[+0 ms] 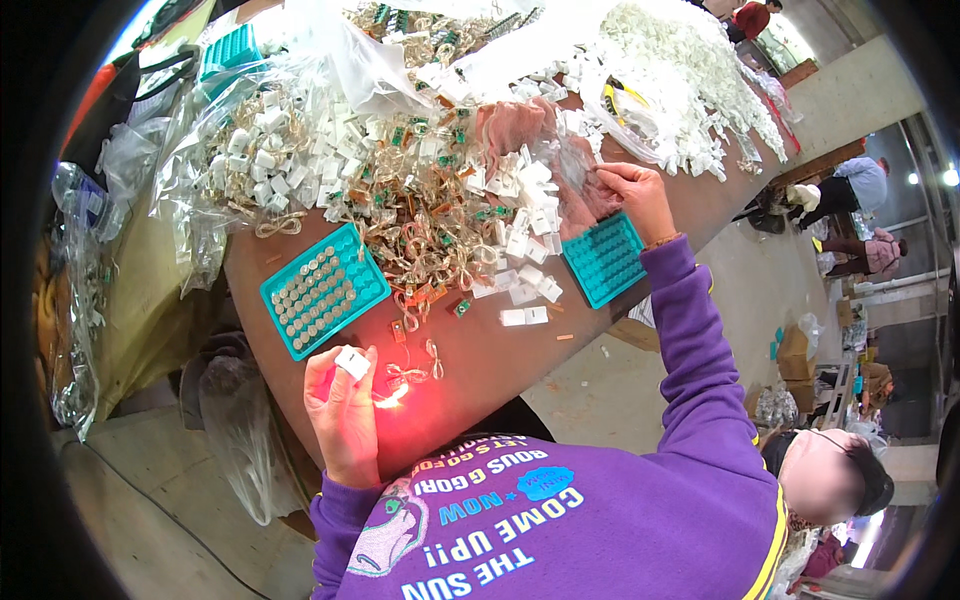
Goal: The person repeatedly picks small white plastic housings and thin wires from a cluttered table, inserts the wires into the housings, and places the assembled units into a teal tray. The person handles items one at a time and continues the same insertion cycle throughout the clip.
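Observation:
Near the front edge of the brown table, my left hand [342,410] pinches a small white plastic case [352,362] between its fingertips. Beside it, a thin wire string [397,378] on the table glows bright red. My right hand [640,203] reaches far right with thumb and fingertips pressed together, over a pink cloth or bag [585,190] and clear film; what it grips, if anything, is too small to tell. A teal tray [606,262] with empty-looking pockets lies just below that hand. Another teal tray [372,285] at left holds rows of round silver cells.
Wired green circuit boards [425,215] heap mid-table, among loose white cases [530,205]. A large pile of white plastic pieces [670,85] lies at the far right, with a yellow-and-black tool [622,97] near it. Clear plastic bags [185,200] hang at left. Other people stand farther off at right.

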The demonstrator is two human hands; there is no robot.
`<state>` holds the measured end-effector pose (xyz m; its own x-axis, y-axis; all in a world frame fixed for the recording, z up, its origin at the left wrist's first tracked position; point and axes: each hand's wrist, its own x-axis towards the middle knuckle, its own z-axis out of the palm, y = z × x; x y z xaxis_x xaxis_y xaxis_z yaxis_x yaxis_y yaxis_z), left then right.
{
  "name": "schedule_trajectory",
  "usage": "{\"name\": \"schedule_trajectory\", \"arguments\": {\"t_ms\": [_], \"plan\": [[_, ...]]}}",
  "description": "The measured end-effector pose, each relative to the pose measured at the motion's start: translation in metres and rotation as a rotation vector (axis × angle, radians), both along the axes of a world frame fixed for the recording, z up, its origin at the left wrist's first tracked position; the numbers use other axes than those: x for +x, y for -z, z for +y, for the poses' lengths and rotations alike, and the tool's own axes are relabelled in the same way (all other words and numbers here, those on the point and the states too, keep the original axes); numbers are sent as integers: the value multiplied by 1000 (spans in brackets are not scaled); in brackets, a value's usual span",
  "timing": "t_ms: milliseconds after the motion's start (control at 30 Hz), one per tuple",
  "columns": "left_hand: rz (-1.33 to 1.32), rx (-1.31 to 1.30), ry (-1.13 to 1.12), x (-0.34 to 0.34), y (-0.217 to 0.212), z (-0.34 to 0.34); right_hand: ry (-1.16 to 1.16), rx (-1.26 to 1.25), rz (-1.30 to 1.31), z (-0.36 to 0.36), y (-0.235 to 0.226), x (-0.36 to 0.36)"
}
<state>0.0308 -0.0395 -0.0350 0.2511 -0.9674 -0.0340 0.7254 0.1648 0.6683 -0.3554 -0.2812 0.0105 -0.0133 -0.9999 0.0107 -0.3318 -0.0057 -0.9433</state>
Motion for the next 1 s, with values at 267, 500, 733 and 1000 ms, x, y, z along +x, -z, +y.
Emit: {"name": "schedule_trajectory", "arguments": {"t_ms": [267,500,733,1000], "plan": [[51,5,-16,0,-2,1,-47,165,-161,3,-10,-1],[78,65,-17,-2,-8,1,-17,-66,84,2,-2,1],[122,96,-14,-1,-8,0,-38,-44,-2,7,-11,8],[207,46,6,0,-4,-1,-54,135,-208,19,-32,27]]}}
